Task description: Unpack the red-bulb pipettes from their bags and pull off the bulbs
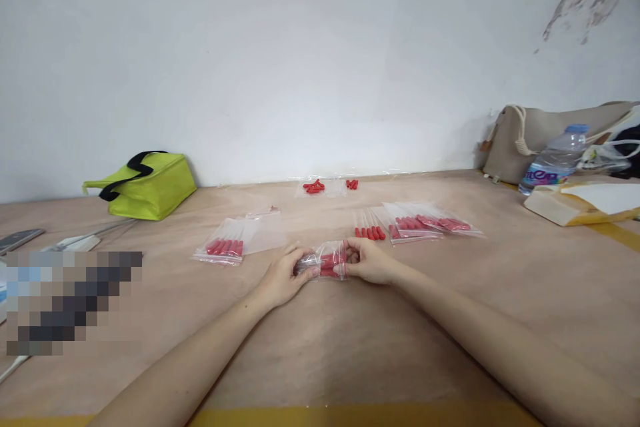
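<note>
Between my two hands is a clear zip bag (331, 261) holding several red-ended thin sticks, lying sideways just above or on the table. My left hand (289, 275) is closed round the end with the pale shafts. At the other end, my right hand (371, 260) pinches the bag near its red zip edge. Behind my right hand lies a row of loose red-ended sticks (370, 232). Filled zip bags (425, 221) overlap to the right of that row. To the left, another filled bag (220, 245) rests beside flat clear bags (265, 230).
Small red pieces (314, 186) lie on clear plastic near the wall. A lime-green bag (150, 187) stands at the back left. On the right are a water bottle (553, 160), a beige bag (520, 140) and an opened yellow-edged packet (565, 205). A phone (20, 240) lies far left.
</note>
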### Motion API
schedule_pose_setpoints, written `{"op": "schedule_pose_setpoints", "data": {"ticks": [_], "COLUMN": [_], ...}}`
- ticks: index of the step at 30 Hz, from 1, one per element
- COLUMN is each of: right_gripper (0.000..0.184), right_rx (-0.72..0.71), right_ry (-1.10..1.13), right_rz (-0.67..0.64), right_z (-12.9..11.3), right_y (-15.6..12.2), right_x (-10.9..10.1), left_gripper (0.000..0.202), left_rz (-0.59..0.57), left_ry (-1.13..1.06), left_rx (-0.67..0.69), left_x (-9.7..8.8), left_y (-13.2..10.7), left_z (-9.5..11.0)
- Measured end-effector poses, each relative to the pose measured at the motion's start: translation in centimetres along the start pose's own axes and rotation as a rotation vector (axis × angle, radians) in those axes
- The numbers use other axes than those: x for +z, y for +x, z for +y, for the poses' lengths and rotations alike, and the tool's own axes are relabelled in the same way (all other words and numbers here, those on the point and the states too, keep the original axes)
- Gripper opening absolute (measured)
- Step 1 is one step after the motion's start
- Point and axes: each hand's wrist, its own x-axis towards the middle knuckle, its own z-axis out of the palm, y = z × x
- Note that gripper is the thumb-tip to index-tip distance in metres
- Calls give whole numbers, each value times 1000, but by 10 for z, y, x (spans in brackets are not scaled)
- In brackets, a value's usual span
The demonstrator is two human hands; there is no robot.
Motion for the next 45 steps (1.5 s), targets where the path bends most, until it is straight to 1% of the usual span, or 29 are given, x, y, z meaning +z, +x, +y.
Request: {"op": "schedule_pose_setpoints", "data": {"ticks": [4,7,11,13,15,17,19,21,23,27,29,32,35,37,39,42,45], "right_gripper": [26,22,17,16,14,14,19,26,31,29,28,27,25,23,25,32,33], "right_rx": [-26,-24,15,79,202,342,411,378,315,255,246,260,313,346,340,283,251], "right_ry": [28,71,11,-11,-21,-7,65,160,209,150,112,73,75,82,101,144,115], "right_rz": [4,45,87,91,77,38,-20,-72,-72,45,54,54,78,86,66,0,-50], "right_z": [5,7,4,-1,-7,-13,-16,-17,-14,-7,-5,-8,-14,-17,-18,-15,-13], "right_y": [2,4,5,4,1,-1,-4,-4,-4,-1,0,1,-1,-2,-2,-3,-4], "right_x": [5,6,4,0,-6,-13,-18,-19,-14,0,1,-9,-23,-28,-27,-20,-17], "left_gripper": [32,33,33,33,33,32,33,33,33,33,32,32,33,33,33,35,34], "left_rz": [-8,-11,-2,-11,-18,-15,-6,-1,3,0,-4,-8,-18,-18,-18,-17,-6], "left_ry": [3,-1,-3,-9,-12,-12,-12,-8,-2,6,0,-12,-9,-5,-3,1,3], "left_rx": [8,1,5,4,5,8,13,15,15,14,11,11,19,22,20,15,24], "left_x": [0,0,1,0,0,-1,0,0,1,2,1,0,-1,-1,-1,0,0], "left_y": [0,0,0,-1,-1,-1,-2,-1,-1,-1,-1,-1,-1,-1,-1,-1,-1], "left_z": [0,0,-1,0,0,0,0,-1,-2,-2,-1,0,1,1,0,-1,-1]}}
